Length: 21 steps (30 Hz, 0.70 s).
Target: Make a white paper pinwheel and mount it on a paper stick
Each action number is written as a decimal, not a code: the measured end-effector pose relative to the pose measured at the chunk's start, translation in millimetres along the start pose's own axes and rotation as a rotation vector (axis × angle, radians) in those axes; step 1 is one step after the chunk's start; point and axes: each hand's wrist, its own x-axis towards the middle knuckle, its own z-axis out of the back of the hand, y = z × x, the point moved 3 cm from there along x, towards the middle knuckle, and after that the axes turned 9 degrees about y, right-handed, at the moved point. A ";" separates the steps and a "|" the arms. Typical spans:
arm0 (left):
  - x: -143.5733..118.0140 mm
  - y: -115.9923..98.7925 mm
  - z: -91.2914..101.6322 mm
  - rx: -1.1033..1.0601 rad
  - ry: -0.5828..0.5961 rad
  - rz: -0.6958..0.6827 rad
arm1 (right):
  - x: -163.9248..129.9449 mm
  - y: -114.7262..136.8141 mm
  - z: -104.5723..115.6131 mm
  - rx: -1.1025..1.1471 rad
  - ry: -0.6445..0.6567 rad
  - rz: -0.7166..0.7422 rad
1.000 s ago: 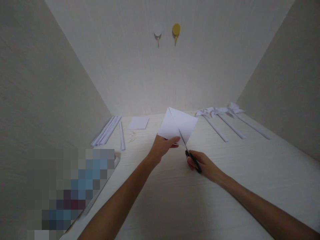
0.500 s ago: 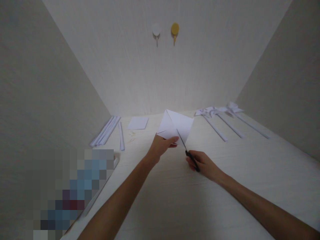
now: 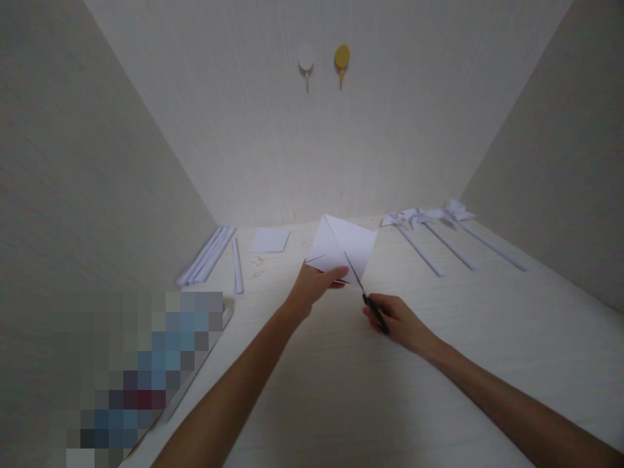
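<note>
Pale table (image 3: 341, 390) between plain walls. Left hand (image 3: 312, 289) pinches a white paper square (image 3: 344, 247) above it; right hand (image 3: 397, 322) grips black-handled scissors (image 3: 368, 296), blades in the paper.

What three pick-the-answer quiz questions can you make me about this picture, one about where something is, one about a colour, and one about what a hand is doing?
1. Where do the paper pinwheels lie?
A. far right of the table
B. under the left hand
C. hanging on the wall

2. What colour is the right-hand wall hook?
A. red
B. yellow
C. blue

3. What is the right hand doing?
A. lying flat and empty
B. holding scissors with the blades in the paper
C. pressing the wall

Answers:
1. A, they rest on the table to the far right, sticks pointing toward the viewer.
2. B, it is yellow, beside a white hook.
3. B, it grips the black-handled scissors, whose blades meet the white paper square that the left hand holds up.
</note>
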 end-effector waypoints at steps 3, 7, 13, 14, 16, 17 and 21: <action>0.0 0.2 0.1 -0.005 0.009 0.000 | 0.4 -0.5 0.3 0.007 -0.009 0.001; -0.4 0.0 0.0 0.016 0.013 0.002 | 0.9 -0.3 0.6 0.002 -0.010 -0.004; -0.5 -0.5 -0.3 0.022 0.004 -0.013 | 1.4 -0.1 0.5 -0.020 -0.008 -0.012; -0.4 -0.8 0.0 0.022 -0.005 -0.020 | 1.3 -0.2 0.5 -0.027 -0.010 -0.009; -0.1 -1.5 1.0 0.024 -0.024 -0.037 | 1.4 -0.6 0.4 -0.030 -0.007 -0.002; 0.2 -1.7 1.5 0.026 -0.031 -0.044 | 1.5 -0.7 0.3 -0.027 -0.004 0.001; 1.6 -1.9 3.2 0.035 -0.041 -0.070 | 2.2 0.6 -0.2 -0.024 0.008 0.002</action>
